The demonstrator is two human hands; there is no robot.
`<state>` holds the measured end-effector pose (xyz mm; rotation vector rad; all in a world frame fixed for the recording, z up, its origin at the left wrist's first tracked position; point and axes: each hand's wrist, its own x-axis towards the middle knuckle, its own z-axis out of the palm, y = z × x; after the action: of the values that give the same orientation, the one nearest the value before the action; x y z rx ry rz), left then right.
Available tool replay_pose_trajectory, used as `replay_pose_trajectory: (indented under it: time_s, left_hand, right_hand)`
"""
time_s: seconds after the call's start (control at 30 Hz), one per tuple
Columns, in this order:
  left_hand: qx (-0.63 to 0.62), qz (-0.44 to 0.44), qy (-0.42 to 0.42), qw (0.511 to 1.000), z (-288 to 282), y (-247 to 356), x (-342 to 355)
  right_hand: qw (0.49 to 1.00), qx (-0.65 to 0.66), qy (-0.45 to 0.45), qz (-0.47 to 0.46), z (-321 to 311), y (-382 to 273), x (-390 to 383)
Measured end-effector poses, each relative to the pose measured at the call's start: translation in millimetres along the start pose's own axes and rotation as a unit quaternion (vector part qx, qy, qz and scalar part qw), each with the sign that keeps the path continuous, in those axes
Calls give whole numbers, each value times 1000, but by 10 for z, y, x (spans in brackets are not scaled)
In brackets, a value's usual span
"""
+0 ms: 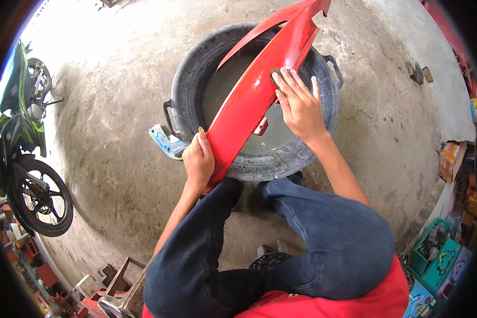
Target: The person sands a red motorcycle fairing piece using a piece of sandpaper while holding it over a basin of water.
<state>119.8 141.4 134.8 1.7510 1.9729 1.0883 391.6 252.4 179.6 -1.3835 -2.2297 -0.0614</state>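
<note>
A long glossy red motorcycle body panel [249,93] lies slantwise over a round dark tub [188,85] with cloudy water [217,98] in it. My left hand [199,159] grips the panel's near end by its left edge, the thumb on top. Flat against the panel's right side, my right hand [301,106] presses a small dark piece of sandpaper [275,74] under its fingertips. Most of that piece is hidden by the fingers. The panel's near tip rests by my left knee, and its forked far end reaches past the tub's far rim.
A black and green motorcycle [26,148] stands at the left. A blue and white curved piece [166,142] lies beside the tub. Dark scraps [418,73] are on the concrete at the far right. Boxes [437,254] line the right edge; a wooden frame [119,281] is at lower left.
</note>
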Motion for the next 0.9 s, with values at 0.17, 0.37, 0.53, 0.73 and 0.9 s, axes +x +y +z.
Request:
replay_pose_trajectory:
  time_s: [0.17,0.37,0.53,0.73,0.9]
  left_hand:
    - [-4,-25,-13,1000,-46,-63,-24]
    - [-3,-3,4,1000,-15,3,4]
    - [2,-25,-14,1000,-20,-29,-11]
    - [-1,-18,-17,1000,-19,8,11]
    - [1,-22,-8,1000,-49,-40,-10]
  right_hand:
    - [979,56,-84,-175,-69,-589,-428]
    - [999,20,-4,29,9,-68,-28]
    - [966,46,-83,-242,35,-557,-357]
    - [1000,-16,7,-1,142,430,647]
    - [975,-16,-24,-219,184,-386,174]
